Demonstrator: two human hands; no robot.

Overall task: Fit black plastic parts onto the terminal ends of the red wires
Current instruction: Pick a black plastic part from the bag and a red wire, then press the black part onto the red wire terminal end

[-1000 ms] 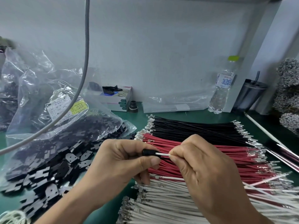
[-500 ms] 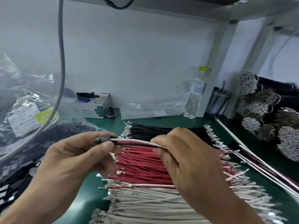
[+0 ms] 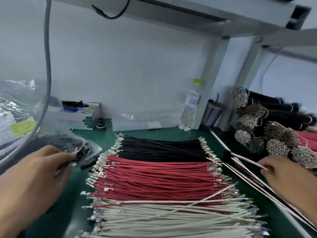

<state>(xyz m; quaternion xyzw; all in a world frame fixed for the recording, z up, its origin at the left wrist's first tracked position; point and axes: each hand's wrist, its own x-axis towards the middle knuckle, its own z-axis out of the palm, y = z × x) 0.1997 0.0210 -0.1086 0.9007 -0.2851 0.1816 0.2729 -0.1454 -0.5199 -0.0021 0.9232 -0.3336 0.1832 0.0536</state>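
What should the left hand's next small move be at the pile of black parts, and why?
Probably pinch one black part from the bag's mouth and lift it clear. The left hand is already at the pile, fingers blurred, with no single part visibly gripped. The right hand is off to the right, laying a wire on the finished group, so a fresh part comes next.

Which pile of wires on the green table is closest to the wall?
The black wires. They lie at the back, nearest the wall; the red wires are in the middle and the white wires nearest the person.
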